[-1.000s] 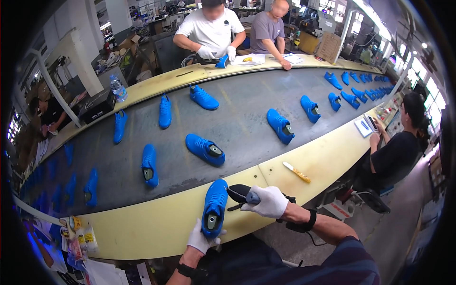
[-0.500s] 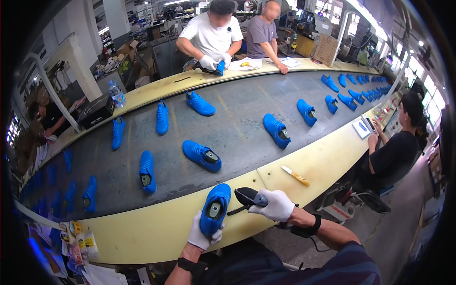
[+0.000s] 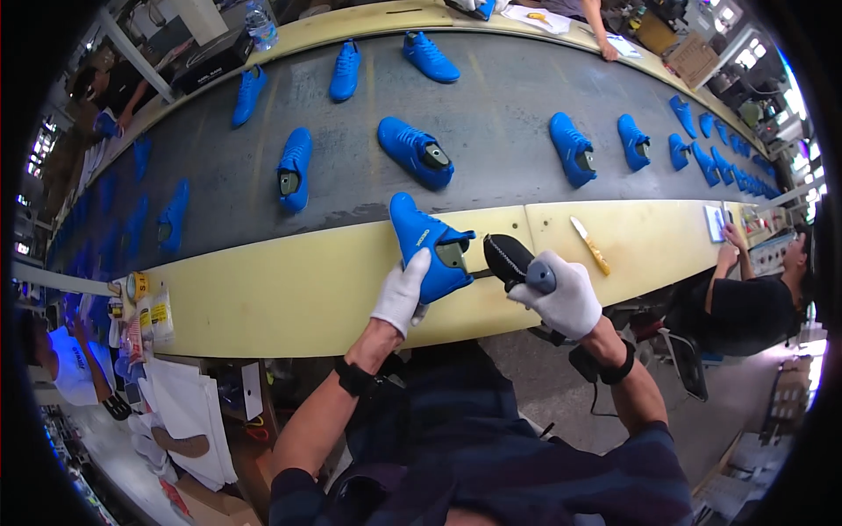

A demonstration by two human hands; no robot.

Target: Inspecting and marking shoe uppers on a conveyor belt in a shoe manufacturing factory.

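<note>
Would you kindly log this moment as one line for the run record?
left hand: holds blue shoe on yellow ledge | right hand: grips black handheld tool beside shoe opening | belt: more blue shoes

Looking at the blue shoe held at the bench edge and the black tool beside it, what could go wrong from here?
The blue shoe rests partly over the yellow ledge, steadied only by the left hand; it might slip off. The right hand holds the black tool close to the left fingers, so it could touch them.
</note>
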